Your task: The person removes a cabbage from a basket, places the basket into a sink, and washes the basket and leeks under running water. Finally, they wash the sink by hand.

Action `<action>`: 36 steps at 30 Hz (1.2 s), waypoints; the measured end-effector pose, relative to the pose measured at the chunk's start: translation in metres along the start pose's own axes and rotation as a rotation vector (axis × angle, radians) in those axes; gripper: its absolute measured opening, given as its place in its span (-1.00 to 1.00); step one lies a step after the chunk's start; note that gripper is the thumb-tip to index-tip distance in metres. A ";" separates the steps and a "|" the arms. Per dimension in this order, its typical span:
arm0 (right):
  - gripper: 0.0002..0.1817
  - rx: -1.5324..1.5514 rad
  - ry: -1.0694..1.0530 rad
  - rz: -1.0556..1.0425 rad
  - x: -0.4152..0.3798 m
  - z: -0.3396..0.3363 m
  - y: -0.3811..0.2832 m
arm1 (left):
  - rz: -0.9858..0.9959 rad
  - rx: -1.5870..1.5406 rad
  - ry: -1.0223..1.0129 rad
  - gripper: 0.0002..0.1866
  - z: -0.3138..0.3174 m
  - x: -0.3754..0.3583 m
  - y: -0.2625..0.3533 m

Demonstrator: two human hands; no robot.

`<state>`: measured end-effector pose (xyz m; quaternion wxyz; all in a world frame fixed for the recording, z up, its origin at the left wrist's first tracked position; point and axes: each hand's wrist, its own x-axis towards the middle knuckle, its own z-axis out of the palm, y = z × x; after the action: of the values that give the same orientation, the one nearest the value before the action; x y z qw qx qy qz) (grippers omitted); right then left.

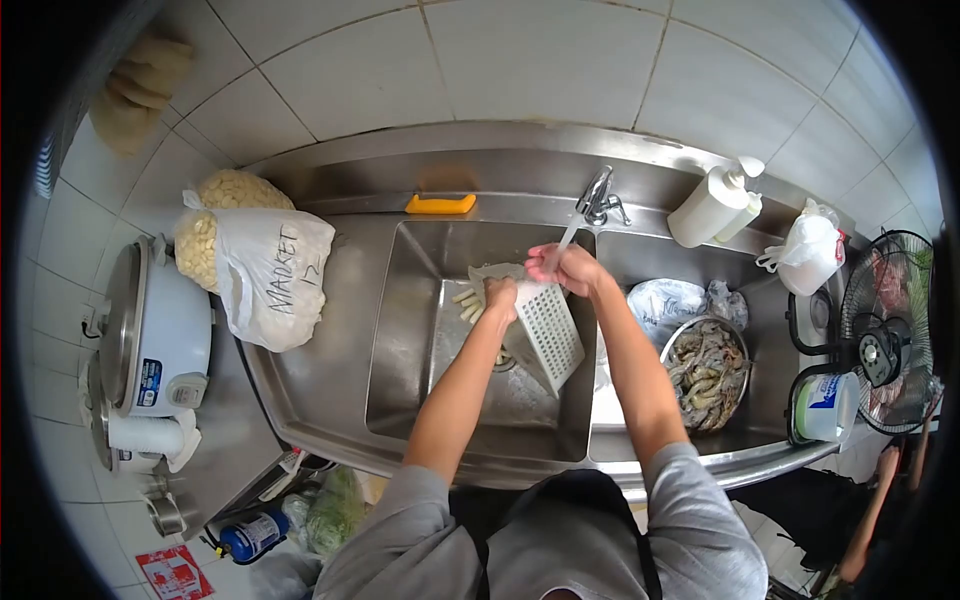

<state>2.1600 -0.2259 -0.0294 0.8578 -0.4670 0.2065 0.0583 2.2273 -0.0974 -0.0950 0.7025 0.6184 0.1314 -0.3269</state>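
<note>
Both hands over sink [400,330] centre: left hand [499,296] clamped on white perforated tray [550,335], right hand [562,266] gripping top edge under tap [596,198]. Rinsing mid-way; prawn bowl [706,372] waiting at right edge.

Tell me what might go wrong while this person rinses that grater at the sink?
The white perforated plastic grater is wet under the steel tap, so it could slip from the left hand or right hand into the steel sink. Splashing water might also reach the steel bowl of raw prawns beside it, or carry prawn juices around the counter.
</note>
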 end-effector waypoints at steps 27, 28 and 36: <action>-0.37 -1.176 0.309 -0.382 0.008 0.016 0.018 | 0.226 0.203 -0.500 -0.52 -0.027 -0.059 0.023; -0.39 -1.130 0.330 -0.260 0.008 0.015 0.018 | 0.217 0.197 -0.532 -0.52 -0.031 -0.059 0.018; -0.54 -0.933 0.333 -0.093 -0.015 0.005 -0.001 | 0.218 0.314 -0.602 -0.44 -0.033 -0.076 0.013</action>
<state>2.1481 -0.2207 -0.0201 0.5144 -0.8129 0.2715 0.0309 2.1859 -0.0434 -0.0465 0.6369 0.6053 -0.2002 -0.4336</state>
